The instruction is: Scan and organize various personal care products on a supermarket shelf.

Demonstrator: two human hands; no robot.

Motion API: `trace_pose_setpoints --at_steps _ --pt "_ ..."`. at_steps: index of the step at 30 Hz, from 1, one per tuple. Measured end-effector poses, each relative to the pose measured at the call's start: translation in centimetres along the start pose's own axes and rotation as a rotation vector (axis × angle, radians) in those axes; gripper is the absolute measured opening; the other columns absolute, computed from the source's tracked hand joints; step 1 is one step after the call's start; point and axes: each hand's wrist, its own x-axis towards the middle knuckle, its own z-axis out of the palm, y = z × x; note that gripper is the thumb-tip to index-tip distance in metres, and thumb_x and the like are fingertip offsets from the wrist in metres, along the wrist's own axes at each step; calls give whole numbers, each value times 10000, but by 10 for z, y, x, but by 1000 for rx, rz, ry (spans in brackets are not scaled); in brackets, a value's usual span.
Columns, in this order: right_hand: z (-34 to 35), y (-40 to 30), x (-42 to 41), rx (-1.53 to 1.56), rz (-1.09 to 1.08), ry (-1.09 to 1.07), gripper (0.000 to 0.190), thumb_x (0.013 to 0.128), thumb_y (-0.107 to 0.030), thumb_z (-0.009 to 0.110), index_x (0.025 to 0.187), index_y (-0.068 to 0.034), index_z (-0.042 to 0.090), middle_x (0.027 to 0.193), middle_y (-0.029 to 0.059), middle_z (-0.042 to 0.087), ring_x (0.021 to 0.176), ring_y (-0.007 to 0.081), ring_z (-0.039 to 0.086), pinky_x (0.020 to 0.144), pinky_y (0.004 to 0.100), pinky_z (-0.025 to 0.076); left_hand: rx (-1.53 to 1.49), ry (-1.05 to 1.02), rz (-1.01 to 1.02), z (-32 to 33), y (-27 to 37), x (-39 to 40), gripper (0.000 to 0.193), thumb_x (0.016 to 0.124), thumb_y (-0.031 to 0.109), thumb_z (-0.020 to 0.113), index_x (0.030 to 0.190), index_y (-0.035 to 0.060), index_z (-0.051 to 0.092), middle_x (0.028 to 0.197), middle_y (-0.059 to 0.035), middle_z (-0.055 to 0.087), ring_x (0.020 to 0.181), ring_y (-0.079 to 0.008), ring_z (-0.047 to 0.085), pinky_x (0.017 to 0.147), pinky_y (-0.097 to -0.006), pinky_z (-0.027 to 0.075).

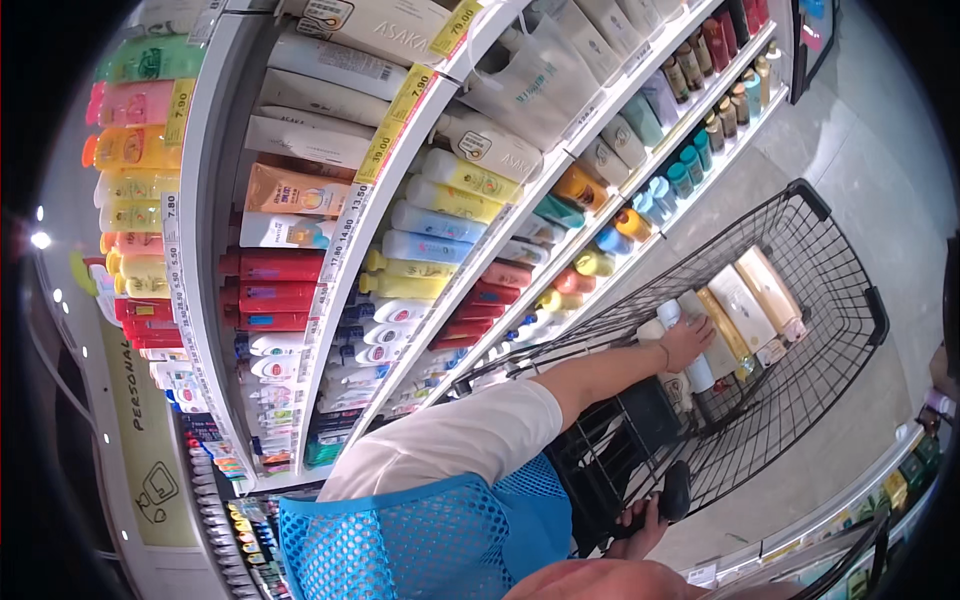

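My left hand [690,345] lies across a white bottle [700,373] inside a black wire shopping cart [780,405]. Its fingers reach over a beige box [721,358]; whether they grip anything is unclear. Beyond it lie a golden bottle [726,324], a white box [737,304] and a cream box [766,289], side by side. A pale pack [677,390] rests at the near end, partly hidden by my wrist. My right hand [646,526] is closed around the cart's black handle [673,491] at the near end.
Lit store shelves [442,82] with shampoo and body-wash bottles run along my left. Yellow price tags [390,135] line their edges. Another low shelf [840,517] borders the right side. Grey tiled floor [810,142] surrounds the cart.
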Motion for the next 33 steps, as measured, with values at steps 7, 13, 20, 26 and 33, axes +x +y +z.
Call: trace_pose_setpoints --at_steps 7,13,20,26,33 --pt "10 -6 9 -70 9 -23 183 982 -124 637 1114 -37 546 689 51 504 490 150 475 444 300 413 102 66 176 -8 -21 -46 684 819 382 647 1372 4 509 1396 -205 490 1342 -363 415 1078 -609 326" --pt "15 -3 6 -56 -21 -42 205 982 -132 641 1139 -35 550 689 43 494 495 140 467 450 291 406 90 -14 291 -10 19 -14 508 823 355 613 1181 -5 587 1224 -165 560 1262 -335 473 1064 -567 319" --pt "12 -10 13 -103 -32 -86 170 977 -127 636 1104 -40 564 700 40 493 492 135 459 452 290 414 57 235 190 46 33 7 461 794 373 692 1126 58 635 1203 -91 584 1226 -284 493 1052 -528 350" --pt "7 -7 5 -85 -43 -93 149 971 -132 643 1067 -51 563 691 33 490 493 137 460 445 298 409 -142 -62 419 -7 5 18 689 576 558 842 1062 92 693 1133 -67 639 1142 -240 572 1001 -371 413" --pt "-1 9 8 -135 -72 -102 211 952 -233 684 1072 -105 567 656 6 464 463 132 444 408 306 374 -827 -94 327 -82 -5 -23 763 528 526 932 1114 94 702 1034 -117 726 1019 -325 688 895 -437 522"
